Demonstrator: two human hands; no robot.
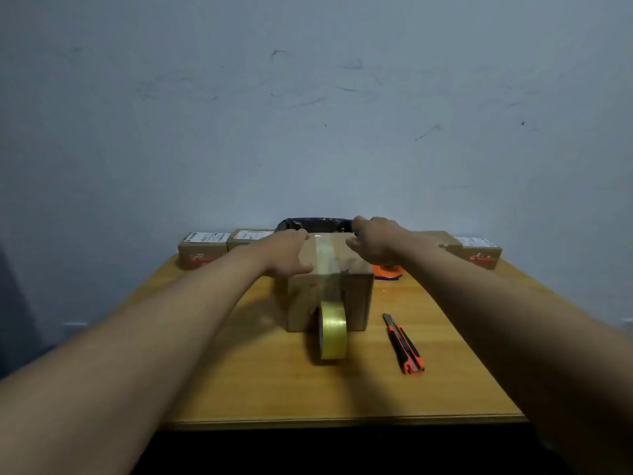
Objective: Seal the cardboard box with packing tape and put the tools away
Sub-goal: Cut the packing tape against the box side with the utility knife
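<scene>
text: none legible | white labels on small boxes (202, 251) at table's far edge: too blurred

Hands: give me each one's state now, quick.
Left hand: open, palm pressed flat on the cardboard box top, holding nothing.
Right hand: fingers curled at the box's far edge; grip cannot be told.

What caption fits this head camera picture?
Both hands, left and right, press tape onto a cardboard box; the roll hangs, knife nearby.
</scene>
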